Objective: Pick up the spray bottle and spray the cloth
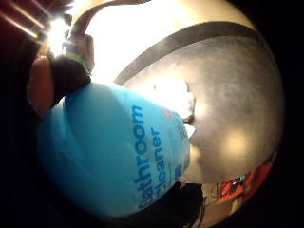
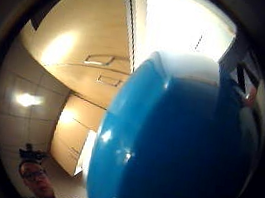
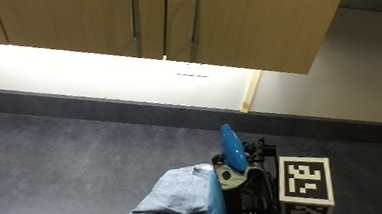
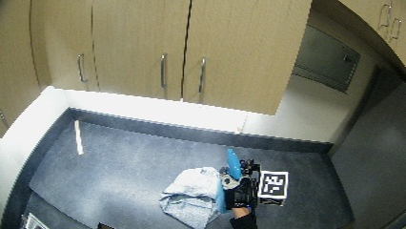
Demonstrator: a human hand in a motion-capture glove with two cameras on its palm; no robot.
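A blue spray bottle point(image 3: 231, 149) labelled "bathroom cleaner" is held above the grey countertop point(image 3: 80, 154), and my gloved right hand point(image 3: 253, 199) grips it around the neck. Its blue head points away from me, toward the back wall. A crumpled light blue-grey cloth point(image 3: 176, 195) lies on the counter right beside the bottle, on its left. The little finger side palm view shows the bottle's body point(image 1: 109, 152) close to the palm, with the cloth point(image 1: 175, 95) on the counter beyond it. The bottle point(image 2: 175, 151) also fills much of the thumb side palm view.
Wooden wall cupboards point(image 3: 165, 18) hang over a lit white backsplash point(image 3: 96, 75), with a dark upstand point(image 3: 111, 109) along the counter's back. A thin white strip point(image 4: 78, 137) lies on the counter at far left. Bare counter stretches left of the cloth.
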